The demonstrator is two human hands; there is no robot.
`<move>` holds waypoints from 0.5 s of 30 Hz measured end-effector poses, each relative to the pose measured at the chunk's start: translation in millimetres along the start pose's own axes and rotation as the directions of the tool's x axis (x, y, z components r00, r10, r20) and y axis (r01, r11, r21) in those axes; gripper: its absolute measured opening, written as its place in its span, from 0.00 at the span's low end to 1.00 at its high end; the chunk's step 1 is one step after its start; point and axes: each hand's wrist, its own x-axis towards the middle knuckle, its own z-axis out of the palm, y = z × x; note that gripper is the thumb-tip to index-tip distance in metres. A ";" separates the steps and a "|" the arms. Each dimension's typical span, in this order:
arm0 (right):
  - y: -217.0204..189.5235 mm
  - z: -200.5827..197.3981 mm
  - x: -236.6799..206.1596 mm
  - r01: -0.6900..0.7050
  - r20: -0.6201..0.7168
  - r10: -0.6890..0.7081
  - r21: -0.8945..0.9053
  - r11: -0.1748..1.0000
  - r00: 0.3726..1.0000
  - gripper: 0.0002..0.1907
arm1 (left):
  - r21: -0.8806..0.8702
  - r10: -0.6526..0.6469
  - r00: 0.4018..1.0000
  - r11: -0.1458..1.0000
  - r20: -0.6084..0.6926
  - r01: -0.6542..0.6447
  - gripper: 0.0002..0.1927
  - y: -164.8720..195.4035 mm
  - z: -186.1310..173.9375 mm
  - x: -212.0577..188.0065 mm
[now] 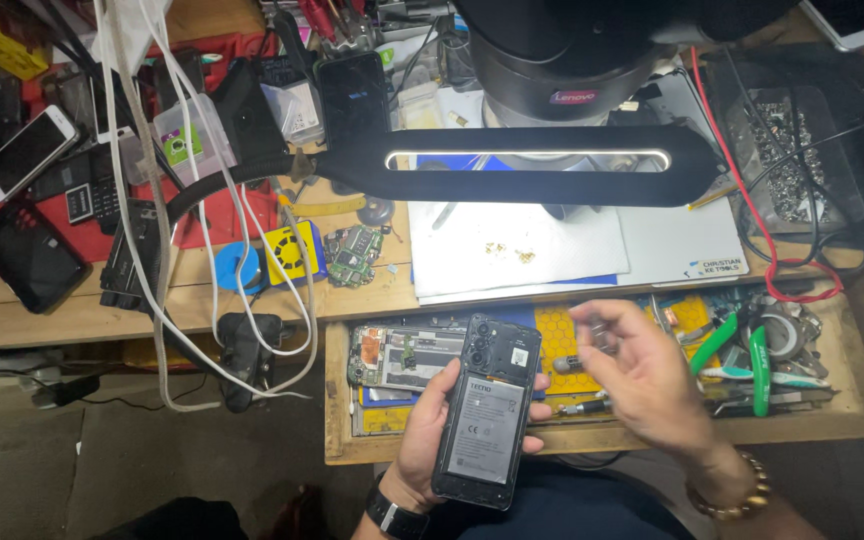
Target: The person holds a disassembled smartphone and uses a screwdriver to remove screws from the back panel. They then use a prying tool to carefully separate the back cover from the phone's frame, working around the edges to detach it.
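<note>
left hand (430, 425) grips the opened phone (485, 410) by its long edges, above the drawer (607, 440); my right hand (647, 375) hovers loosely open, blurred. i judge it light, rigid, fragile inside, so hold the frame only. long axis runs near vertical, camera end pointing away.

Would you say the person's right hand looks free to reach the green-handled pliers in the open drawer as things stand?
Probably yes. The right hand hovers over the drawer, blurred, seemingly empty, and the green-handled pliers lie uncovered just beside it, nothing between them. The left hand holds the opened phone clear of that path.
</note>
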 end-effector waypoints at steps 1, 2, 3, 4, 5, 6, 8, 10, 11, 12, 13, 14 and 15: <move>-1.3 6.9 3.2 -0.001 -0.016 -0.003 -0.206 0.979 1.000 0.15 | 0.010 0.001 1.000 1.000 0.013 -0.001 0.36 0.1 -1.0 -0.7; -3.2 13.3 5.9 -0.006 -0.030 -0.007 -0.402 0.915 1.000 0.15 | 0.006 -0.003 1.000 1.000 0.000 0.003 0.36 -0.6 -2.0 -1.4; -5.2 19.5 8.2 -0.016 -0.044 -0.012 -0.582 0.813 0.999 0.15 | 0.001 -0.008 1.000 1.000 -0.013 0.008 0.36 -1.6 -2.6 -2.5; -5.8 27.1 10.8 -0.037 -0.034 0.023 -0.528 0.849 0.999 0.16 | -0.001 -0.011 1.000 1.000 -0.026 0.011 0.36 -1.3 -3.4 -3.2; -6.0 33.9 14.2 -0.058 -0.020 0.054 -0.472 0.880 0.998 0.17 | -0.007 -0.027 1.000 1.000 -0.014 0.027 0.37 -0.8 -4.2 -3.6; -6.6 38.4 17.7 -0.079 -0.003 0.086 -0.414 0.907 0.996 0.18 | -0.013 -0.042 0.999 0.999 -0.004 0.042 0.38 -0.4 -4.8 -4.6; -6.5 44.2 23.5 -0.024 -0.021 0.016 -0.490 0.872 1.000 0.10 | -0.031 -0.054 0.999 0.998 -0.007 0.053 0.38 1.4 -6.0 -6.7; -4.1 48.4 24.6 -0.001 -0.038 -0.022 -0.525 0.851 0.999 0.07 | -0.059 -0.050 0.998 0.997 -0.035 0.048 0.38 2.6 -7.3 -9.3; -2.4 50.0 23.4 -0.002 -0.050 -0.029 -0.523 0.853 0.998 0.06 | -0.057 -0.051 0.998 0.997 -0.025 0.050 0.37 2.7 -7.8 -10.8; -0.4 51.2 22.5 -0.002 -0.064 -0.036 -0.521 0.854 0.997 0.06 | -0.055 -0.053 0.998 0.997 -0.013 0.053 0.37 3.1 -8.5 -11.9; 1.6 52.2 21.3 0.068 -0.041 -0.110 -0.562 0.824 0.993 0.06 | -0.053 -0.056 0.998 0.997 -0.001 0.056 0.37 3.1 -9.0 -12.8; 3.6 53.0 19.8 0.138 -0.014 -0.183 -0.601 0.787 0.983 0.06 | -0.055 -0.052 0.998 0.997 0.020 0.053 0.37 3.5 -9.7 -13.6; 5.0 53.0 18.9 0.206 0.016 -0.254 -0.638 0.742 0.967 0.06 | -0.058 -0.048 0.998 0.997 0.041 0.050 0.37 3.8 -9.9 -14.0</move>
